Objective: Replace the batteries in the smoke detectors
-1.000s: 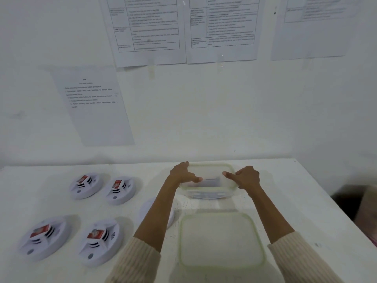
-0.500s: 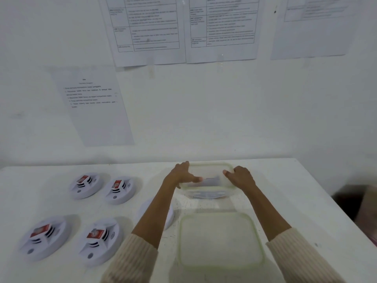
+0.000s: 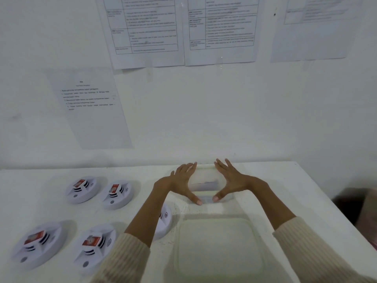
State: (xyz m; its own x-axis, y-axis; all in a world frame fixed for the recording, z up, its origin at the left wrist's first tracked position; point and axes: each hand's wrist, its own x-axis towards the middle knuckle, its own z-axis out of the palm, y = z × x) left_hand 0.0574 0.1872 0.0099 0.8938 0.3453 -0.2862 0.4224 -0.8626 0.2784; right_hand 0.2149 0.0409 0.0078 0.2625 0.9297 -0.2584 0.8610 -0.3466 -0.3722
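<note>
We flank the clear container [image 3: 205, 176] with left hand [image 3: 182, 181] and right hand [image 3: 232, 181] — fingers straight, spread — smoke detectors [image 3: 80, 188] lower left

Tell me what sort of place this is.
Probably a training or test workstation rather than a home: round white smoke detectors laid out in rows on a plain white table, and printed paper sheets stuck to the white wall.

Print on wall sheets [image 3: 146, 27] apparently illegible
</note>
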